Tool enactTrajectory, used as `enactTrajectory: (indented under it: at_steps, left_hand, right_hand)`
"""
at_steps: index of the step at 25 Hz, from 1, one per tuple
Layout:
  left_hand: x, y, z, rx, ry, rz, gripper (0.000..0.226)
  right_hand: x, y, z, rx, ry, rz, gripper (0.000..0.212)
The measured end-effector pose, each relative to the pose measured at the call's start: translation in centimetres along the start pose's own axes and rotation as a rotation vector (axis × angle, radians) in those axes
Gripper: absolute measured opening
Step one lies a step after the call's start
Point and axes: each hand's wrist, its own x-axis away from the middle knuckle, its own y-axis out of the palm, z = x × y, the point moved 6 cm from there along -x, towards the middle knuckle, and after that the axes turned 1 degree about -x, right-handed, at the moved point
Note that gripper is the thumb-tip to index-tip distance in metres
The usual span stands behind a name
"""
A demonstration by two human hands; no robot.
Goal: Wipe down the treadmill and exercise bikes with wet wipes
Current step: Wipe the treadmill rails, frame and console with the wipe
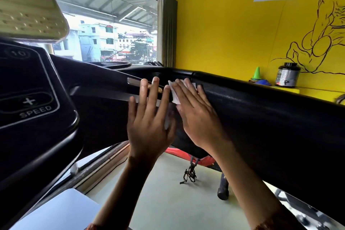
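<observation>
White wet wipe (174, 95) is lying flat against the treadmill's black padded handrail (261, 110), to the right of the console (29, 102) marked SPEED, and the right hand (196, 115) is pressing it there with straight fingers (186, 89) held close together. The left hand (147, 127) is resting just beside it, its fingers spread wide and straight, their tips reaching a silver grip plate (134, 81)

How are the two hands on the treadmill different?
The right hand lies flat on a white wet wipe with its fingers close together. The left hand has its fingers spread wide. The right hand's fingers rest on the black padded handrail, while the left hand's fingertips reach the silver grip plates. Both hands are open, with straight fingers, side by side.
</observation>
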Motion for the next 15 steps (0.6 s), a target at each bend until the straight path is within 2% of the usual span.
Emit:
enactTrajectory:
  at_steps: [4, 9, 13, 15]
  left_hand:
    - [0.4, 0.1, -0.1, 0.009, 0.033, -0.040, 0.050]
    - [0.1, 0.0, 0.1, 0.044, 0.003, -0.040, 0.055]
    - [0.0, 0.0, 0.5, 0.070, -0.036, -0.029, 0.054]
    - [-0.2, 0.1, 0.6, 0.092, -0.042, -0.023, 0.052]
  right_hand:
    - [3.6, -0.6, 0.8, 0.025, 0.041, 0.062, 0.061]
    - [2.9, 0.1, -0.3, 0.006, 0.111, 0.087, 0.044]
    - [4.3, -1.8, 0.5, -0.027, 0.032, 0.070, 0.051]
    - [3.2, -4.8, 0.6, -0.012, 0.047, 0.180, 0.050]
